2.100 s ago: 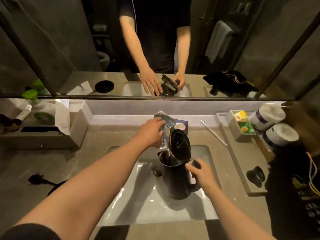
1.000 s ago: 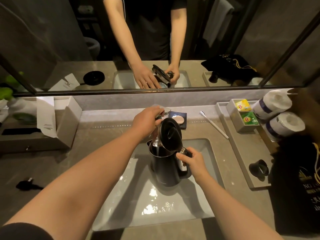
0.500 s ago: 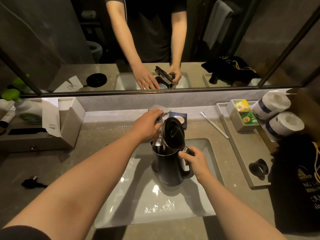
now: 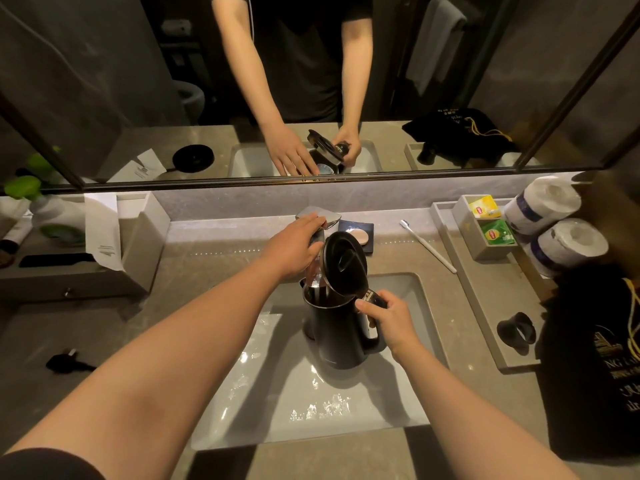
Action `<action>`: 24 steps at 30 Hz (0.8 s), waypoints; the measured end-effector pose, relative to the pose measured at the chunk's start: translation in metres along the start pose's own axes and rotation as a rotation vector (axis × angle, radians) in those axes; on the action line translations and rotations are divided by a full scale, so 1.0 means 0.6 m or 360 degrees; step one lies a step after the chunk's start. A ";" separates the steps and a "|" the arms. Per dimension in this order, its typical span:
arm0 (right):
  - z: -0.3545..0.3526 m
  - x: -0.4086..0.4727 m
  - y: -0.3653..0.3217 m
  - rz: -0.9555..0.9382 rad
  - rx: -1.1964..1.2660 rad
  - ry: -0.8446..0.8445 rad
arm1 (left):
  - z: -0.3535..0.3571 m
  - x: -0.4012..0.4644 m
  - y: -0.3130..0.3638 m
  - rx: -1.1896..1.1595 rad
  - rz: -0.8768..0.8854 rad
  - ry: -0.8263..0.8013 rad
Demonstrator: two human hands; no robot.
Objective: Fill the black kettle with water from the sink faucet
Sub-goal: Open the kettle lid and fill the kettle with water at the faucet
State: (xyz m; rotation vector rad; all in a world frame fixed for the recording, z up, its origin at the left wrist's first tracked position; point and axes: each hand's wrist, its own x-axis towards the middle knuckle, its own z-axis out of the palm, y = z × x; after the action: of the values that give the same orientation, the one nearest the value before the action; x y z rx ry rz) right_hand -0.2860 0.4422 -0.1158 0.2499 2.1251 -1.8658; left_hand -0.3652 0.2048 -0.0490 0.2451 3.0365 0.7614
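The black kettle [image 4: 341, 336] hangs upright over the white sink basin [image 4: 277, 403], its round lid [image 4: 344, 265] flipped up. My right hand [image 4: 389, 318] grips its handle. A stream of water [image 4: 314, 276] runs from the chrome faucet [image 4: 327, 220] into the kettle's open mouth. My left hand [image 4: 294, 245] rests closed on the faucet's flat lever, just left of the raised lid.
A soap dish [image 4: 358, 233] and a toothbrush [image 4: 427, 245] lie behind the basin. A tray [image 4: 485, 327] at right holds tea bags [image 4: 495, 232], a black stopper [image 4: 516, 330] and toilet rolls [image 4: 568, 242]. A plug [image 4: 67, 362] lies at left by a tissue box [image 4: 138, 244].
Water started flowing into the kettle after my left hand settled on the faucet lever. The kettle has stayed under the spout with only slight shifts.
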 end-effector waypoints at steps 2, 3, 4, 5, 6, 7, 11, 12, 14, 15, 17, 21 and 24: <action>0.002 0.001 -0.001 0.0007 -0.0010 0.0010 | -0.001 -0.001 0.001 -0.0004 -0.0005 -0.0008; 0.002 0.001 -0.001 0.0009 -0.0012 0.0014 | -0.002 -0.001 0.002 -0.0009 -0.0012 -0.0012; 0.003 0.001 -0.001 0.0010 -0.0016 0.0019 | -0.003 -0.001 0.002 -0.0014 -0.0019 -0.0018; 0.003 0.001 -0.002 0.0013 -0.0019 0.0022 | -0.003 -0.001 0.003 -0.0018 -0.0023 -0.0028; 0.003 0.001 -0.002 0.0013 -0.0019 0.0022 | -0.004 -0.001 0.003 -0.0023 -0.0024 -0.0041; 0.002 0.001 -0.001 0.0010 -0.0018 0.0020 | -0.006 0.000 0.003 -0.0029 -0.0022 -0.0054; 0.003 -0.001 -0.001 0.0016 0.0014 0.0024 | -0.009 -0.001 0.005 -0.0044 -0.0002 -0.0075; 0.004 -0.001 -0.001 0.0018 0.0019 0.0025 | -0.009 -0.001 0.006 -0.0047 0.0004 -0.0072; 0.005 -0.003 0.000 0.0022 0.0029 0.0023 | -0.009 -0.002 0.006 -0.0040 0.0005 -0.0071; 0.006 -0.003 0.000 0.0026 0.0039 0.0021 | -0.009 -0.002 0.006 -0.0035 -0.0001 -0.0077; 0.008 -0.005 0.000 0.0030 0.0051 0.0020 | -0.009 -0.002 0.005 -0.0030 -0.0014 -0.0098; 0.012 -0.008 -0.002 0.0045 0.0083 0.0031 | -0.009 -0.002 0.004 -0.0028 -0.0029 -0.0119; 0.013 -0.009 -0.003 0.0047 0.0095 0.0032 | -0.008 -0.004 0.004 -0.0027 -0.0038 -0.0124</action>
State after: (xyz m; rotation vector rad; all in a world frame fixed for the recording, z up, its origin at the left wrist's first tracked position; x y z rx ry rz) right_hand -0.2806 0.4343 -0.1135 0.3128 2.0691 -1.9198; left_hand -0.3629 0.2045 -0.0435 0.2326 2.9534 0.7570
